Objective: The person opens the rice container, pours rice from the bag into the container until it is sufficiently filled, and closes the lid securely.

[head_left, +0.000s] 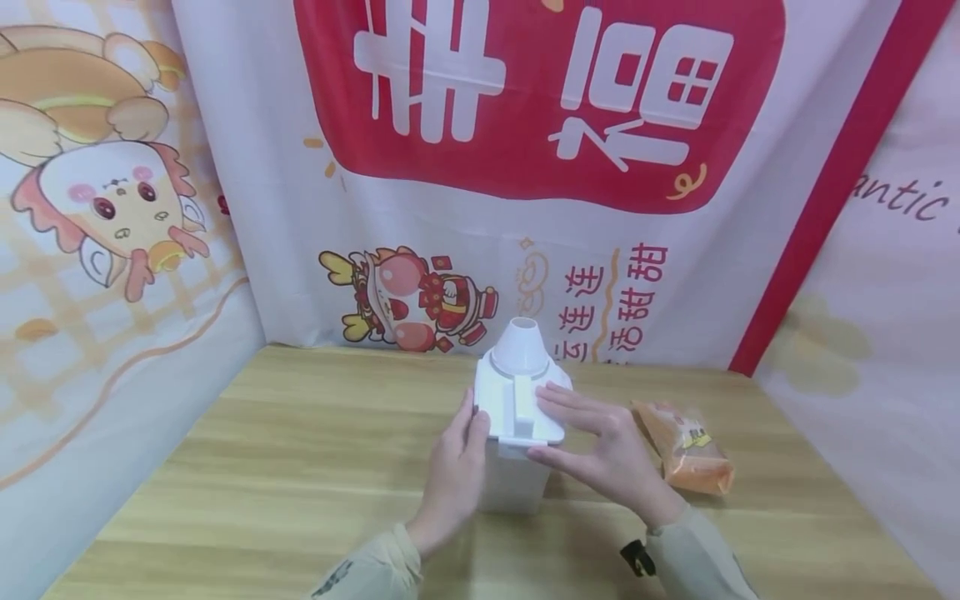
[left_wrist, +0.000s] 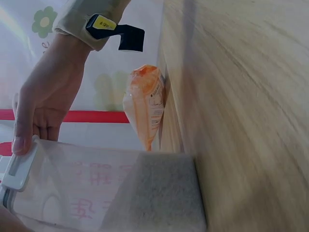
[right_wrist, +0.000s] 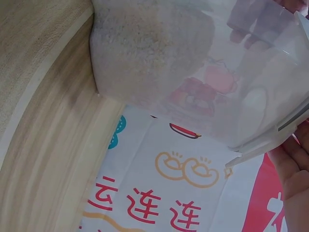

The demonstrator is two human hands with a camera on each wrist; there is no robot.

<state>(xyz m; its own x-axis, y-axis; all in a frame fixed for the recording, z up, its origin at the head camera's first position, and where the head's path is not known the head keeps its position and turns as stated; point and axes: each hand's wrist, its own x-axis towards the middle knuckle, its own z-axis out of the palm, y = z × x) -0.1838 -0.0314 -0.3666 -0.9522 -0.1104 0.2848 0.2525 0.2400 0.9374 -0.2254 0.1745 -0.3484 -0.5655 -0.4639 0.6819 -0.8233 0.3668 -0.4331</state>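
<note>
A tall translucent container (head_left: 513, 482) stands upright on the table, with a white lid (head_left: 498, 402) that carries a cone-shaped piece (head_left: 520, 348) on top. Pale, rice-like grains (right_wrist: 133, 41) fill its lower part in the right wrist view. My left hand (head_left: 456, 468) grips the lid's left edge, thumb on the rim and fingers down the side. From the right, my right hand (head_left: 611, 442) holds the lid, its thumb at the near edge and its fingers over the right side. The left wrist view shows the right thumb (left_wrist: 19, 142) pressed on the lid's rim.
An orange-and-clear packet (head_left: 693, 457) lies on the wooden table (head_left: 337, 467) to the right of the container. Printed cloth (head_left: 262, 208) hangs behind the table and at both sides. A black wrist device (head_left: 637, 557) sits at the right sleeve.
</note>
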